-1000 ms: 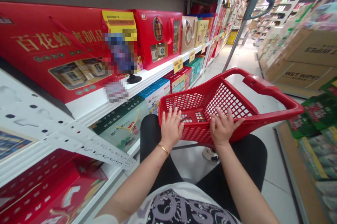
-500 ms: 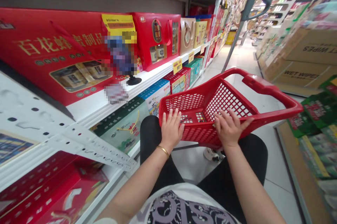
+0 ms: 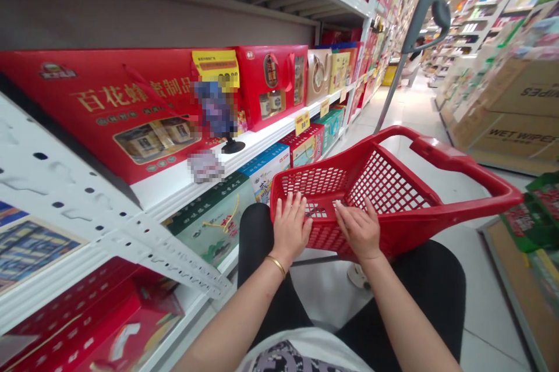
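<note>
A red plastic shopping basket (image 3: 402,238) with latticed walls stands tilted in front of my knees. My left hand (image 3: 290,231) lies over its near rim towards the left, fingers stretched forward and a gold bangle on the wrist. Farther right along the same rim, my right hand (image 3: 361,231) rests with its fingers extended. Neither hand holds anything, and both are open. Through the lattice I see the basket's bare bottom. A grey pole with a looped handle (image 3: 413,28) rises behind the basket; its lower end is hidden.
On the left, a white metal shelf (image 3: 159,202) carries a large red gift box (image 3: 161,89) and several smaller boxes. A blurred-out device stands at the shelf's edge on a black base (image 3: 233,146). Wet-wipes cartons (image 3: 519,130) and green packs (image 3: 530,215) line the aisle's right.
My right hand has slid left along the rim, nearer to my left hand, and its thumb has come in. My left hand stays on the rim. The view has shifted slightly.
</note>
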Demonstrator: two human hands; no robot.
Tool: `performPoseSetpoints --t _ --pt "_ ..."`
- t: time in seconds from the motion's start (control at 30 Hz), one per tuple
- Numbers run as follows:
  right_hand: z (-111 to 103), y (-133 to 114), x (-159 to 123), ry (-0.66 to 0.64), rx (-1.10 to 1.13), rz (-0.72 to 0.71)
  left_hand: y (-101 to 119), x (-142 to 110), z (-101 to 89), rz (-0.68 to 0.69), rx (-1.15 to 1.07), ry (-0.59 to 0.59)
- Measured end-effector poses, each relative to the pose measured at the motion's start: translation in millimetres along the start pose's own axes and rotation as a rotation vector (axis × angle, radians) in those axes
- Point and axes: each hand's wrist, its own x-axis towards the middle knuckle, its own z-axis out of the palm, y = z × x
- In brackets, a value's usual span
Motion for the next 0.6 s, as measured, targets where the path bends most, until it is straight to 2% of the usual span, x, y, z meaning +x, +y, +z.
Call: performPoseSetpoints --t 0.07,0.1,0.17,0.23,0.3,0.33,0.37,0.43,0.5,0.53,0.6 --pt "-14 -4 8 0.082 0.127 0.042 2 0 0.2 0.005 0.005 0.005" --pt "-19 -9 13 0.145 0.206 0.108 2 0 0.5 0.007 0.01 0.009" --pt "-25 -24 28 0.283 0.419 0.333 3 -1 0.8 0.007 0.02 0.018" --pt "-24 -37 42 0.403 0.651 0.569 4 -1 0.4 0.006 0.033 0.021" --pt "-15 -41 50 0.449 0.713 0.656 4 -1 -0.8 0.007 0.042 0.024" --pt "-9 -39 50 0.416 0.662 0.607 4 -1 -1.5 0.008 0.044 0.026" --pt "-3 -35 48 0.34 0.576 0.5 4 -1 -2.3 0.008 0.045 0.029" --pt "8 -25 36 0.124 0.365 0.2 4 -1 -3.4 0.008 0.044 0.03" --pt "14 -16 21 -0.011 0.198 -0.03 4 -1 -4.0 0.008 0.041 0.029" --pt "14 -13 15 -0.033 0.142 -0.088 4 -1 -4.0 0.008 0.039 0.027" --pt "12 -10 7 -0.023 0.073 -0.116 4 -1 -4.1 0.012 0.035 0.023"
